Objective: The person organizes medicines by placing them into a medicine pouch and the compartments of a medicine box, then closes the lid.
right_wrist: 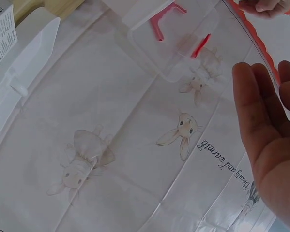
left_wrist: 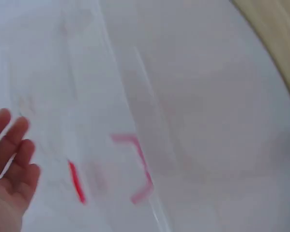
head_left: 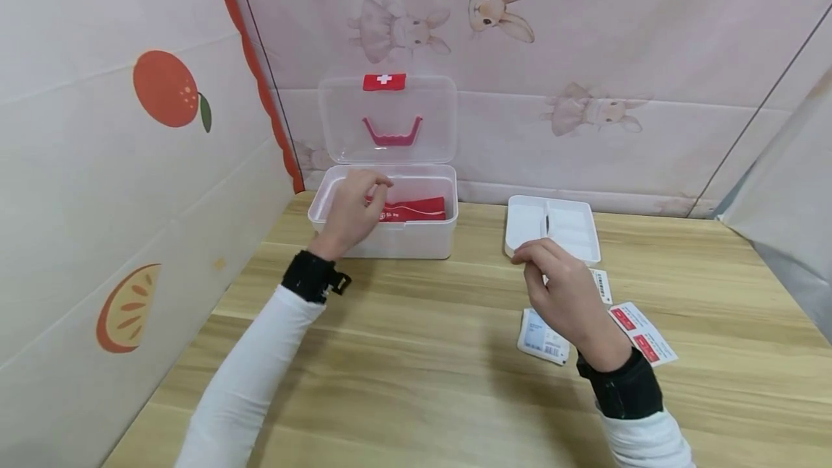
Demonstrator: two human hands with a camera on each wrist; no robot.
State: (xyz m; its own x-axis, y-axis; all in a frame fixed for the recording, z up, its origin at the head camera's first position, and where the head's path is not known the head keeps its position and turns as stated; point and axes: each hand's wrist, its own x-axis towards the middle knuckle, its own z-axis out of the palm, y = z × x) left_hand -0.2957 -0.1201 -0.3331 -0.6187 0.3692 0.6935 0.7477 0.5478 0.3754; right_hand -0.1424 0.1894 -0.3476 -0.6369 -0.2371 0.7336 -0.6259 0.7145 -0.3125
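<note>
Box (head_left: pixel 419 241): with your left hand (head_left: pixel 356 209) over it, right hand (head_left: pixel 567 295) to its right, fingers released, avoid knocking it.

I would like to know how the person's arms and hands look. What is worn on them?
The left hand and the right hand wear no gloves. The left sleeve is long and white; the right sleeve is white too, with creases near the wrist. The left wristband is black, with a small black piece sticking out; the right wristband is also black.
</note>
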